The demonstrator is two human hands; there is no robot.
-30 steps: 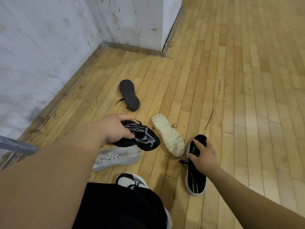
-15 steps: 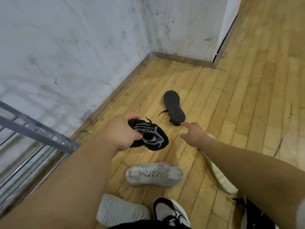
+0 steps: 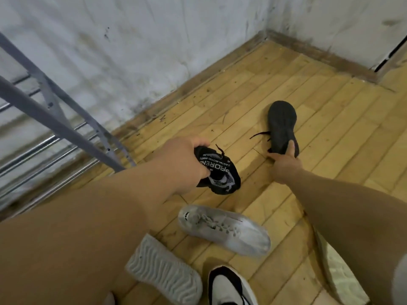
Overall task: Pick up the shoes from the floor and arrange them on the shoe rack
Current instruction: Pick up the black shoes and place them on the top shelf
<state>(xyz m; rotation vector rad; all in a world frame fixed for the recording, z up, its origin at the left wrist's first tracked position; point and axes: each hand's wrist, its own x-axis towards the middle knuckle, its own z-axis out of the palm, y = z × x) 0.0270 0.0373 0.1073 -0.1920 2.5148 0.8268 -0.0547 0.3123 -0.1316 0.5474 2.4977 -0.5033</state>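
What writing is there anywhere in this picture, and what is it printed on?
"PROREN", roughly: large white letters, upside down, on the black knitted shoe gripped by the left hand, which may cover part of the word.
Smaller white line beside it on the same shoe: too blurred to read.
Small dark mark on the tongue of the pale grey laced shoe: too small to read.
No other writing shows.

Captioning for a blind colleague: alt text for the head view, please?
The left hand grips a black printed shoe above the wooden floor while the right hand touches a sole-up black shoe; a grey metal rack stands left.
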